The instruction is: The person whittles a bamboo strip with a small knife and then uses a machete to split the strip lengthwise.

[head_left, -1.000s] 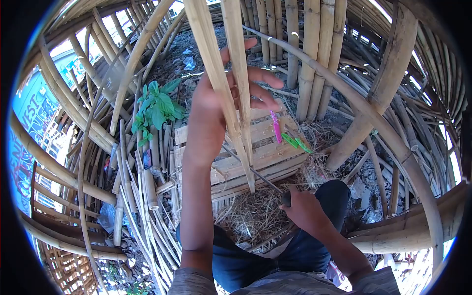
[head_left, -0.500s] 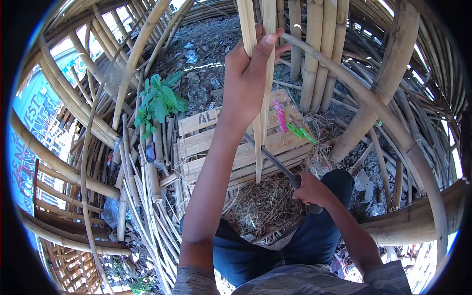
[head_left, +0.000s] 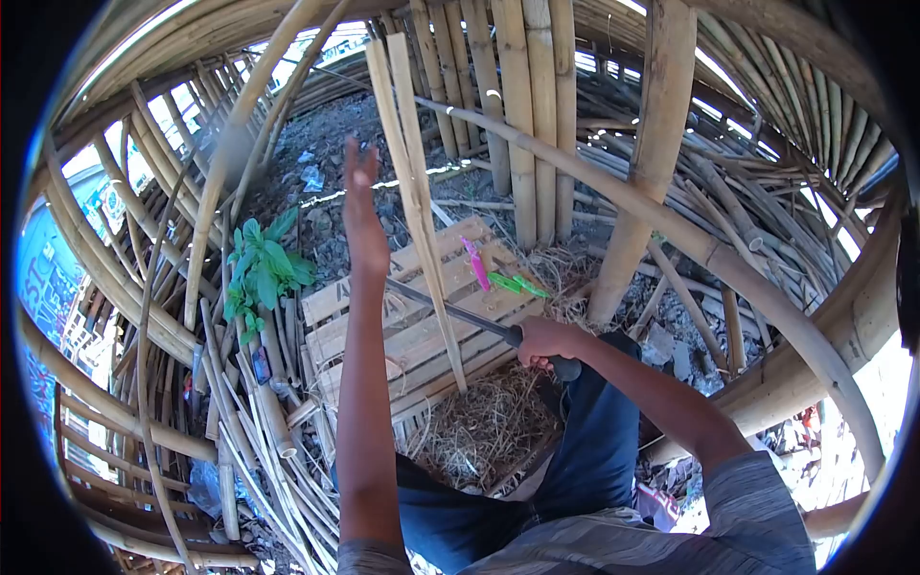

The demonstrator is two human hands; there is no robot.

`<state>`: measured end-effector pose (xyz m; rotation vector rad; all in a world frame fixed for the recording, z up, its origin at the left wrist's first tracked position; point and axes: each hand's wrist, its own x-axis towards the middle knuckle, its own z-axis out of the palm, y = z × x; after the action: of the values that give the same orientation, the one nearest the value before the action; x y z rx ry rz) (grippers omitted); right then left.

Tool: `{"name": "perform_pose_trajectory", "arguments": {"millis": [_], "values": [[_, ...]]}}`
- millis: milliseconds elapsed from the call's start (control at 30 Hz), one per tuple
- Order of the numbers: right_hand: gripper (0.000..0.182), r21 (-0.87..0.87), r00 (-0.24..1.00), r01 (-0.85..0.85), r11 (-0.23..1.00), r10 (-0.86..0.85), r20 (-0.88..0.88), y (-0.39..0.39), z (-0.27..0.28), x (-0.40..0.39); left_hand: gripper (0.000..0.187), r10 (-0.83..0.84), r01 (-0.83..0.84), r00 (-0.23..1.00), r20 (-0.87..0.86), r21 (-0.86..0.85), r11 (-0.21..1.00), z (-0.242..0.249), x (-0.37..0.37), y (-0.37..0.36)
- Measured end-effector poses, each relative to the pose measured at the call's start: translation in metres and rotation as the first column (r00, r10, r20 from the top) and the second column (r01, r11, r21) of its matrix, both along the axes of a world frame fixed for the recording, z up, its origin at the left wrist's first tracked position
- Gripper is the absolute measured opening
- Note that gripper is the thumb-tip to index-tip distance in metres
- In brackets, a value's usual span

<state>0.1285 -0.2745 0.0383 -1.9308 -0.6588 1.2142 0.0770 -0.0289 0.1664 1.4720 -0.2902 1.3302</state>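
A long bamboo strip (head_left: 419,206) stands upright, slightly tilted, split into two lengths at its top, with its lower end by the front edge of a slatted wooden crate (head_left: 335,337). My left hand (head_left: 366,216) is raised just left of the strip, fingers stretched upward, holding nothing. In my right hand (head_left: 554,345) is the dark handle of a long-bladed knife (head_left: 479,323). Its blade points left and crosses the strip low down, the tip reaching toward my left wrist.
Pink (head_left: 474,264) and green (head_left: 517,285) plastic-handled items lie on the crate. Shavings (head_left: 484,436) cover the ground before it. A leafy plant (head_left: 264,268) and thin bamboo strips (head_left: 278,479) are at left. A bamboo pole (head_left: 613,192) slants across the right.
My left hand has let go of the bamboo strip, opened and moved down to its left. The strip still stands. My right hand keeps hold of the knife; the view has shifted.
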Motion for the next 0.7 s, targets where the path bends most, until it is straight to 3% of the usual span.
{"name": "perform_pose_trajectory", "arguments": {"millis": [33,67,100,167,233,267,300,333,400,433,500,567,633,700], "values": [[0.015,-0.005,0.999,0.007,1.0,-0.007,0.04,0.0,-0.003,-0.002,0.061,0.044,-0.01,0.947,-0.318,0.106,0.994,-0.031,0.005,0.022],[0.013,-0.009,0.997,0.009,1.0,-0.008,0.082,0.0,-0.007,-0.004,0.055,0.124,0.001,0.793,-0.597,0.205,0.979,-0.05,0.003,0.038],[0.013,0.012,0.994,-0.008,1.0,0.007,0.108,0.0,-0.014,-0.004,0.043,0.45,-0.05,0.599,-0.662,0.53,0.846,-0.058,-0.005,0.041],[0.016,0.035,0.99,-0.05,0.998,0.045,0.136,0.001,-0.019,-0.01,0.035,0.654,0.123,0.604,-0.455,0.864,0.488,-0.097,0.006,0.069],[0.025,0.248,0.902,0.049,0.968,-0.15,0.406,-0.007,-0.006,-0.027,0.033,0.639,0.152,0.583,-0.502,0.84,0.521,-0.111,0.004,0.068],[0.025,0.247,0.905,0.041,0.968,-0.14,0.402,-0.009,-0.013,-0.031,0.032,0.606,0.199,0.571,-0.554,0.81,0.552,-0.114,0.004,0.065],[0.031,0.203,0.662,0.037,0.979,-0.176,0.728,-0.011,-0.021,-0.036,0.032,0.608,0.2,0.564,-0.559,0.807,0.556,-0.115,0.004,0.066],[0.037,0.158,0.311,0.054,0.986,-0.167,0.936,-0.012,-0.021,-0.04,0.033,0.594,0.173,0.599,-0.537,0.811,0.559,-0.114,0.004,0.063],[0.044,0.095,0.394,0.147,0.985,-0.146,0.907,-0.015,-0.017,-0.052,0.034,0.539,0.07,0.722,-0.433,0.821,0.566,-0.124,0.008,0.063],[0.051,0.029,0.466,0.23,0.973,-0.137,0.874,-0.016,-0.015,-0.057,0.034,0.538,0.078,0.715,-0.447,0.816,0.573,-0.127,0.006,0.063],[0.044,0.021,0.446,0.227,0.974,-0.123,0.886,-0.018,-0.017,-0.056,0.03,0.494,0.009,0.795,-0.352,0.821,0.57,-0.13,0.003,0.062],[0.039,0.013,0.425,0.228,0.974,-0.112,0.898,-0.017,-0.019,-0.053,0.03,0.496,-0.006,0.798,-0.342,0.819,0.573,-0.132,0.004,0.063],[0.037,-0.045,0.482,0.255,0.966,-0.087,0.872,-0.013,-0.017,-0.048,0.031,0.484,-0.065,0.81,-0.331,0.769,0.636,-0.132,0.005,0.061],[0.035,-0.061,0.504,0.253,0.965,-0.078,0.86,-0.01,-0.019,-0.045,0.033,0.514,-0.072,0.788,-0.339,0.779,0.623,-0.129,0.004,0.059]]}}
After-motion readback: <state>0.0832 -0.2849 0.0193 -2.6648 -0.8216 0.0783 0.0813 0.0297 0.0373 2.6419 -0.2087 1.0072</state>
